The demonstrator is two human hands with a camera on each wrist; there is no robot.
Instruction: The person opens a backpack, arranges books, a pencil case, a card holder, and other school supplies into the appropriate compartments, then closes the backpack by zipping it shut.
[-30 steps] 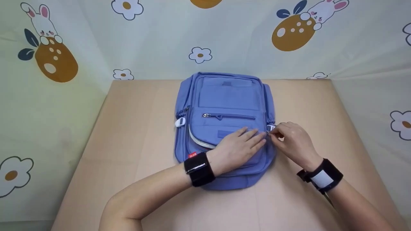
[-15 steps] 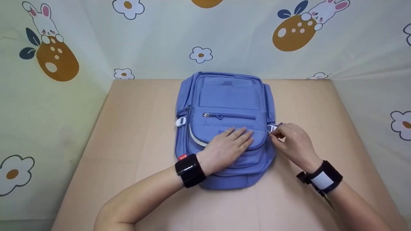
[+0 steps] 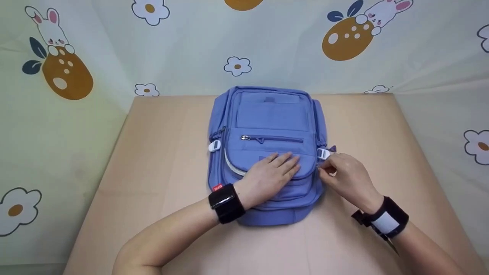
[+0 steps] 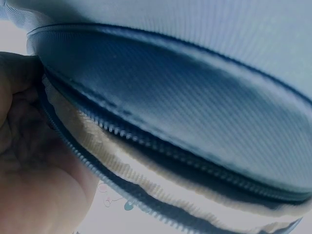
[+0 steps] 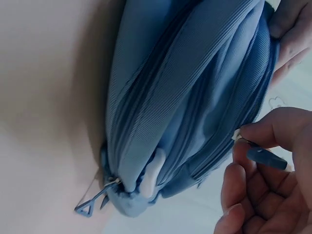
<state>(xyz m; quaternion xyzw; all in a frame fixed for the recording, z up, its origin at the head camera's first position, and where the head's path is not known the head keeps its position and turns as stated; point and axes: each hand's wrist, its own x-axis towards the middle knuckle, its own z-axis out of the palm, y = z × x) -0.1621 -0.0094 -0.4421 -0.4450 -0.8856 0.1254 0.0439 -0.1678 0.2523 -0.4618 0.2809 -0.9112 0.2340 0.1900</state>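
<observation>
A blue backpack lies front up on the table. My left hand rests with straight fingers on its front pocket. Along the pocket's left curve, the zipper is parted and a pale lining shows in the left wrist view. At the pocket's right edge, my right hand pinches a zipper pull between thumb and forefinger. The pull's blue tab hangs inside the curled fingers. Just above that hand sits a white buckle on the bag's side.
Another white buckle is on the bag's left side. A short zipper crosses the front, closed. A triangular pull hangs at the bag's side. Light cloth printed with rabbits and flowers surrounds the tan tabletop.
My left hand has slid left across the pocket, then stayed. My right hand has moved slightly down the pocket's right edge with the zipper pull, uncovering more of the white buckle.
</observation>
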